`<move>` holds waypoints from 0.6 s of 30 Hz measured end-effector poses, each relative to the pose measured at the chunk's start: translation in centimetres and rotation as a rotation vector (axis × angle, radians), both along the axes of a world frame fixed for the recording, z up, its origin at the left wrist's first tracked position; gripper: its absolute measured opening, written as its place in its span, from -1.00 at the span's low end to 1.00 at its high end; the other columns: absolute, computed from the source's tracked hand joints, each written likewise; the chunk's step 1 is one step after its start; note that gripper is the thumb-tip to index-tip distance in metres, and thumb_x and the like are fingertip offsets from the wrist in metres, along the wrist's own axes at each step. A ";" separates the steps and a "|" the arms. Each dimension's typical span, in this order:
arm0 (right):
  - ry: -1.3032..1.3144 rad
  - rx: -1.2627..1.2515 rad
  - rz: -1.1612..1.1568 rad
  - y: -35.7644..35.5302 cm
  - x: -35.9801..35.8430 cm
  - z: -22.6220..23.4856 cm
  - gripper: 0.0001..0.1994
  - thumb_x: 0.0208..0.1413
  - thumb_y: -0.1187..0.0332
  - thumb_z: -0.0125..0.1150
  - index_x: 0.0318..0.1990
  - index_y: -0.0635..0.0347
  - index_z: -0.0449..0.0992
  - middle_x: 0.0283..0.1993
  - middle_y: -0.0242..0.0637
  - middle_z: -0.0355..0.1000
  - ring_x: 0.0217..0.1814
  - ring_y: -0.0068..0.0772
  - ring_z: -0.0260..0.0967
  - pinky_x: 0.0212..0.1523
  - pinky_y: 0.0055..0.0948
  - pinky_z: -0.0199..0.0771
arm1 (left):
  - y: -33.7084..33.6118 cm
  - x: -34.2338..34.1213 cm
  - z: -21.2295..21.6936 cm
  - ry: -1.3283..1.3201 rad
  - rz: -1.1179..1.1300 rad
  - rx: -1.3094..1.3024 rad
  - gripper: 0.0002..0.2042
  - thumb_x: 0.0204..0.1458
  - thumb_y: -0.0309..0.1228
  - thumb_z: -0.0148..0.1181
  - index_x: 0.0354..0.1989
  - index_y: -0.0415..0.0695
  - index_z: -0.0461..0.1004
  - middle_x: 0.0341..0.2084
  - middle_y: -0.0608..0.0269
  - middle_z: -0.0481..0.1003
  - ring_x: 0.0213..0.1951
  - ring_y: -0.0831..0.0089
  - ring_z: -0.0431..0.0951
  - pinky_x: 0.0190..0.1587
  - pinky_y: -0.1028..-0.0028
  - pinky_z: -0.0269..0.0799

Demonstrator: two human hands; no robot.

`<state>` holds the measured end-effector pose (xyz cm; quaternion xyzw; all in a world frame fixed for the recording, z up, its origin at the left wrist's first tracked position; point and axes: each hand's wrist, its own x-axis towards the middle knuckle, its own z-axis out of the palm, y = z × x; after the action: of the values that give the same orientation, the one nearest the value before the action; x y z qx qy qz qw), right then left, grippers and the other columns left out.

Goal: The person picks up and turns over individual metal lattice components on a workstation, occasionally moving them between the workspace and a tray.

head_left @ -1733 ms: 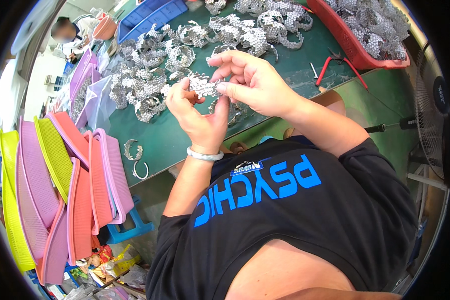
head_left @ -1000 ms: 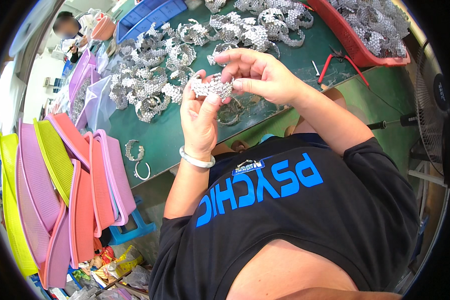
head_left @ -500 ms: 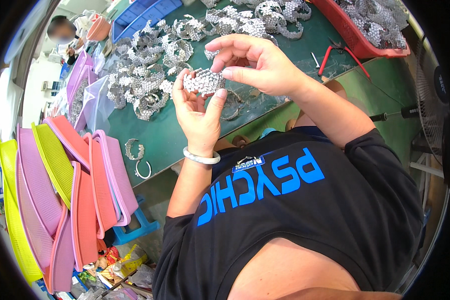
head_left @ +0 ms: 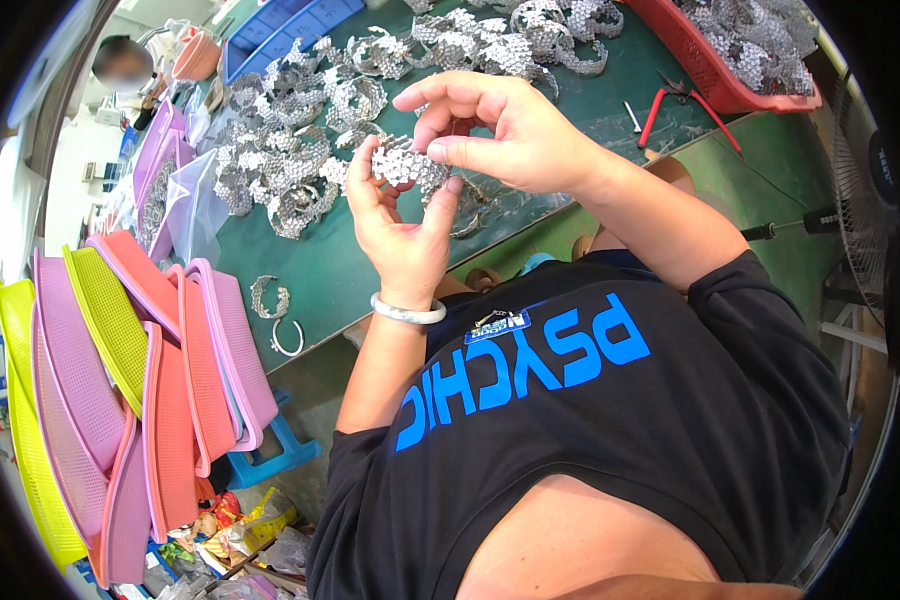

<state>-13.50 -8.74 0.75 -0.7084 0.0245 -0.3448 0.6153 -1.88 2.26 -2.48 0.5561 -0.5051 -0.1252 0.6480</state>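
A silver cuff bracelet with a scaly, honeycomb-like surface is held up above the green table. My left hand grips it between the thumb and the fingers, with a pale bangle round that wrist. The thumb and a bent finger of my right hand pinch at the bracelet's upper right edge, while its index finger stretches out above. Whether a small part sits in that pinch is hidden. Behind both hands lies a wide spread of similar silver bracelets.
Red-handled pliers lie at the table's right, beside a red basket of bracelets. One bracelet and a thin ring rest near the left edge. Stacked plastic baskets stand left; a fan is right. Another person is far left.
The thumb and finger of my right hand have closed at the bracelet's edge. The bracelet has tilted, its right end dipping, and my left hand has shifted slightly.
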 end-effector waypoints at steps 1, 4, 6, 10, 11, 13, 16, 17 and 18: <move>0.010 -0.002 -0.002 0.0 0.0 0.1 -0.62 -0.02 0.58 0.07 0.02 0.22 0.32 -0.29 -0.37 0.42 -0.20 -0.63 0.33 -0.16 -0.59 0.35 | 0.0 0.0 0.0 -0.034 0.022 -0.004 -0.29 -0.30 -0.55 0.35 0.11 -0.19 0.14 -0.09 0.22 0.26 -0.13 0.50 0.35 -0.17 0.53 0.32; 0.020 0.018 0.007 0.3 -0.1 0.3 -0.63 -0.02 0.57 0.07 0.02 0.22 0.33 -0.31 -0.38 0.42 -0.22 -0.64 0.33 -0.17 -0.60 0.35 | 0.0 0.3 -0.4 -0.148 0.093 0.014 -0.30 -0.32 -0.53 0.36 0.10 -0.19 0.17 -0.07 0.20 0.25 -0.12 0.48 0.34 -0.19 0.52 0.32; 0.015 0.025 0.012 0.4 0.0 0.2 -0.63 -0.01 0.57 0.06 0.01 0.23 0.33 -0.31 -0.38 0.41 -0.22 -0.65 0.33 -0.18 -0.61 0.35 | -0.1 0.4 -0.6 -0.166 0.105 0.000 -0.29 -0.34 -0.52 0.36 0.09 -0.17 0.18 -0.06 0.19 0.24 -0.11 0.46 0.34 -0.20 0.52 0.32; -0.002 -0.003 -0.001 0.3 0.0 0.0 -0.64 -0.01 0.57 0.05 0.01 0.23 0.33 -0.33 -0.39 0.41 -0.24 -0.66 0.32 -0.20 -0.61 0.35 | 0.0 0.4 -0.6 -0.200 0.128 -0.006 -0.28 -0.36 -0.50 0.37 0.10 -0.14 0.18 -0.05 0.18 0.23 -0.09 0.42 0.32 -0.21 0.52 0.31; -0.006 -0.013 -0.007 0.3 0.0 0.0 -0.64 -0.01 0.58 0.05 0.01 0.23 0.33 -0.33 -0.40 0.41 -0.24 -0.66 0.32 -0.21 -0.62 0.35 | 0.0 0.4 -0.7 -0.206 0.131 -0.005 -0.28 -0.36 -0.50 0.37 0.09 -0.14 0.19 -0.05 0.18 0.24 -0.09 0.42 0.32 -0.21 0.52 0.31; 0.004 -0.004 -0.012 0.3 0.0 -0.1 -0.64 -0.01 0.58 0.05 0.01 0.23 0.33 -0.33 -0.40 0.40 -0.25 -0.67 0.31 -0.22 -0.62 0.35 | -0.1 0.4 -0.7 -0.218 0.139 -0.004 -0.28 -0.37 -0.50 0.37 0.09 -0.14 0.19 -0.05 0.19 0.24 -0.09 0.41 0.32 -0.21 0.51 0.31; 0.020 0.012 -0.015 0.3 0.0 0.0 -0.64 -0.02 0.59 0.05 0.00 0.24 0.34 -0.34 -0.40 0.40 -0.26 -0.67 0.31 -0.23 -0.62 0.34 | -0.1 0.4 -0.7 -0.212 0.141 -0.013 -0.29 -0.37 -0.49 0.37 0.09 -0.13 0.20 -0.05 0.20 0.24 -0.08 0.41 0.31 -0.20 0.50 0.31; 0.025 0.018 -0.015 0.3 -0.1 0.1 -0.64 -0.02 0.59 0.05 0.00 0.24 0.34 -0.34 -0.40 0.40 -0.26 -0.67 0.31 -0.23 -0.62 0.34 | -0.1 0.4 -0.8 -0.214 0.135 -0.010 -0.28 -0.37 -0.49 0.37 0.09 -0.14 0.19 -0.04 0.18 0.24 -0.08 0.40 0.31 -0.19 0.50 0.31; 0.020 0.013 -0.017 0.3 -0.1 0.0 -0.64 -0.02 0.59 0.06 0.00 0.24 0.34 -0.34 -0.40 0.40 -0.26 -0.67 0.31 -0.23 -0.62 0.34 | -0.1 0.4 -0.8 -0.217 0.130 -0.008 -0.27 -0.37 -0.50 0.37 0.10 -0.15 0.17 -0.03 0.16 0.24 -0.07 0.39 0.31 -0.18 0.49 0.31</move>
<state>-13.57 -8.42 0.77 -0.7078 0.0392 -0.3427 0.6165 -1.44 2.16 -3.29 0.5953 -0.5357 -0.0200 0.5985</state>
